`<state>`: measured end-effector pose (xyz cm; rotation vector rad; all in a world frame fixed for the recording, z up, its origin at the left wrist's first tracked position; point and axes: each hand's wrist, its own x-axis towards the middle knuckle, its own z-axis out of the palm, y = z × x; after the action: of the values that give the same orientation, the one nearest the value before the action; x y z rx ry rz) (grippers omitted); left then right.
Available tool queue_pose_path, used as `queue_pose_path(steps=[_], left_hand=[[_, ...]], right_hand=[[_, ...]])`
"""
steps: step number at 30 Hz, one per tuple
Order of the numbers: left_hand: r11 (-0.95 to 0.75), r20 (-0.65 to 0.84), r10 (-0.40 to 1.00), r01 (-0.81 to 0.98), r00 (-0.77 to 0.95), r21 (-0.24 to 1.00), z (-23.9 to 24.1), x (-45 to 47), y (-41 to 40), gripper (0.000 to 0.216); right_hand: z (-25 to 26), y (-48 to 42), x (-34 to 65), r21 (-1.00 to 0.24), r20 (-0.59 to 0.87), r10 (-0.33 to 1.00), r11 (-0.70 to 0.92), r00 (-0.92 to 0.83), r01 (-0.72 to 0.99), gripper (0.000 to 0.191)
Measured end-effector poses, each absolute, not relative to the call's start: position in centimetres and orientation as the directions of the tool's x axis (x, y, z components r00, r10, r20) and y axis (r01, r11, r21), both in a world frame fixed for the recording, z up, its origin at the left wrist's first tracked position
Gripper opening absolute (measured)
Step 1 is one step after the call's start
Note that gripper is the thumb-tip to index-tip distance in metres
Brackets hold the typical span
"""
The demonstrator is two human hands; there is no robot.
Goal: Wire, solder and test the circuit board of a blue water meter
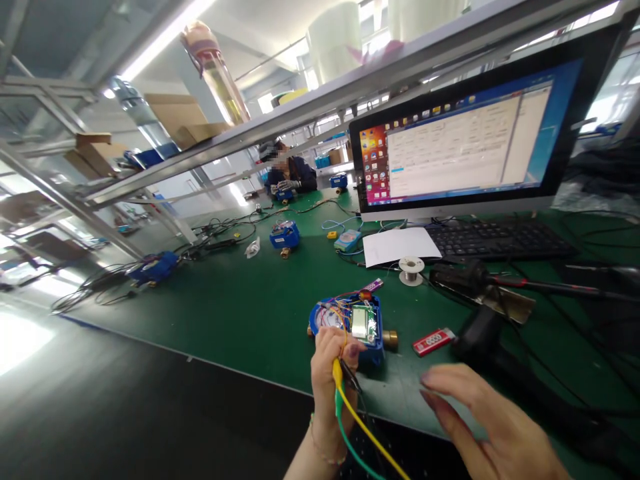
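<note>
A blue meter (376,352) with its cover off lies near the table's front edge, showing a display board (361,323), thin coloured wires and a brass pipe end (391,340). My left hand (327,357) is closed at its near side. Yellow (337,373), green (339,403) and black (349,375) alligator clips with leads come out by its thumb; the clips' tips are partly hidden by the fingers. My right hand (495,427) is in the air at the lower right, thumb and forefinger apart, holding nothing. A red packet (433,341) lies just beyond it.
A solder spool (411,271), white paper (400,247), keyboard (500,240) and monitor (460,147) stand behind. A black handheld device (530,380) and cables lie on the right. Other blue meters (285,235) sit farther left. A person (293,173) works across the table under a shelf (225,143).
</note>
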<state>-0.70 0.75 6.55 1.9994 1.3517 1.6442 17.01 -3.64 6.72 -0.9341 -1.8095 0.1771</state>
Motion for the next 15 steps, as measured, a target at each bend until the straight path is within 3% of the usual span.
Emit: queue_pose_path(steps=[3, 7, 10, 12, 15], left_hand=[[-0.597, 0.629, 0.774, 0.422, 0.078, 0.682, 6.9, -0.3, -0.2, 0.040], [-0.609, 0.546, 0.792, 0.305, 0.272, 0.732, 7.0, -0.3, -0.9, 0.036], [-0.624, 0.515, 0.771, 0.286, 0.374, 0.727, 6.6, -1.0, -0.8, 0.024], [-0.590, 0.492, 0.805, 0.372, 0.331, 0.716, 6.3, -1.9, -0.5, 0.019], [-0.403, 0.426, 0.902, 0.494, 0.070, 0.770, 6.0, -3.4, -0.1, 0.015]], right_hand=[[8.0, -1.1, 16.6, -0.307, 0.848, 0.486, 0.775, -0.211, 0.552, 0.028], [9.6, 0.8, 15.1, -0.058, 0.857, 0.311, 0.851, -0.411, 0.522, 0.026], [10.4, 1.4, 14.2, 0.047, 0.855, 0.204, 0.885, -0.477, 0.463, 0.027], [10.8, 1.8, 13.8, 0.099, 0.846, 0.178, 0.874, -0.503, 0.476, 0.025], [11.0, 2.6, 13.6, 0.168, 0.797, 0.198, 0.835, -0.571, 0.523, 0.023]])
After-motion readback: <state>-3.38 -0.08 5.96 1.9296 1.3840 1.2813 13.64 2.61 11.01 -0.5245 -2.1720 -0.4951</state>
